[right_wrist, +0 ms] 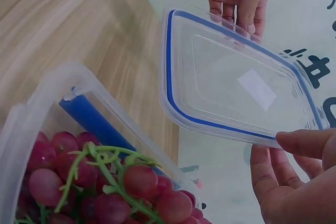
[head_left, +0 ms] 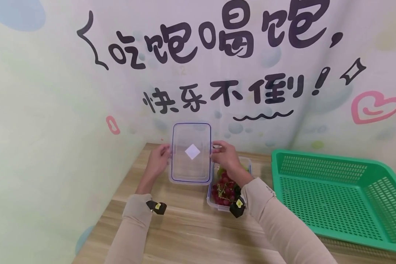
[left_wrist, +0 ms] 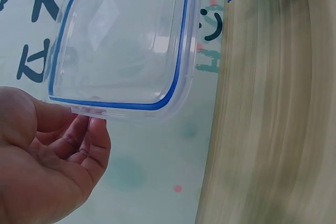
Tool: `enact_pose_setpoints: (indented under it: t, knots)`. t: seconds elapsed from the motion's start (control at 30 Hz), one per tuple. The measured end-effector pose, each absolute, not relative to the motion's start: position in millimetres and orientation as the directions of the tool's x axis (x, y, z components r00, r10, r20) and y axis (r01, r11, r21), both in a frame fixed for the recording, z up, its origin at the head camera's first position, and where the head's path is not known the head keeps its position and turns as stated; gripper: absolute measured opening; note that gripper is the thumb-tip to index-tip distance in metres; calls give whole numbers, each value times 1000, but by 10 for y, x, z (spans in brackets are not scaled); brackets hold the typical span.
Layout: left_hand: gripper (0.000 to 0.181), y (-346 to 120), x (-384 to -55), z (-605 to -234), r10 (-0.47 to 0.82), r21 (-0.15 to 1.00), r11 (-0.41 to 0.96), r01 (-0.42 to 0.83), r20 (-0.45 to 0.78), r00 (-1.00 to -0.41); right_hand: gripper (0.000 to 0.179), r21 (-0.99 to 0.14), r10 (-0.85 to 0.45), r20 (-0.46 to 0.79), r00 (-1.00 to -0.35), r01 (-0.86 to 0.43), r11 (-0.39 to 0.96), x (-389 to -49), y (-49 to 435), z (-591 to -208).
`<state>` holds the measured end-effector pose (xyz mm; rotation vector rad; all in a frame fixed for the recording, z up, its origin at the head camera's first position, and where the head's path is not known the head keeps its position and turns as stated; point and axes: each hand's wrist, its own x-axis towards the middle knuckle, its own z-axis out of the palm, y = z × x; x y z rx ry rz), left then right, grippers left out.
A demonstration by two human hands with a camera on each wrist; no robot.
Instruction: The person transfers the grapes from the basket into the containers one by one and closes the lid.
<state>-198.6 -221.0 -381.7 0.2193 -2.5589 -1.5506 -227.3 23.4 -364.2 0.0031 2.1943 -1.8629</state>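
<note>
A clear plastic container lid (head_left: 179, 165) with a blue seal and a white diamond-shaped label is held up above the table, its seal side toward me. My left hand (head_left: 159, 160) pinches its left edge between thumb and fingers. On the opposite edge, my right hand (head_left: 227, 157) pinches it the same way. Below the right forearm stands a clear container (head_left: 214, 206) filled with red grapes (head_left: 225, 187), green stems lying on top. In the right wrist view the grapes (right_wrist: 113, 208) show close up beside the container's wall, with blue strips inside it.
A green plastic basket (head_left: 326, 194) with perforated walls stands on the right of the wooden table (head_left: 184, 227). Directly behind the table is a wall covering (head_left: 250, 128) with black lettering. Another stretch of wall (head_left: 52, 146) borders the table's left side.
</note>
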Motion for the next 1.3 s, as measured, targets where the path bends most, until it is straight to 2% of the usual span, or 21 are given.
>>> enact_pose_setpoints:
  t: [0.63,0.83,1.3]
  knots:
    - [29,-1976,-2047,-3673,-196,893,435,114,218,-956,49,-983,-157,-159,-975,142,115,-2370,487,-3505]
    - [28,-1904,-2096,-3672,-201,904,397,160,256,-946,50,-993,-144,-103,-984,92,76,-2369,548,-3474]
    - [27,-1741,-2103,-3671,-159,896,348,276,347,-924,47,-994,-116,-46,-992,34,108,-2400,733,-3436]
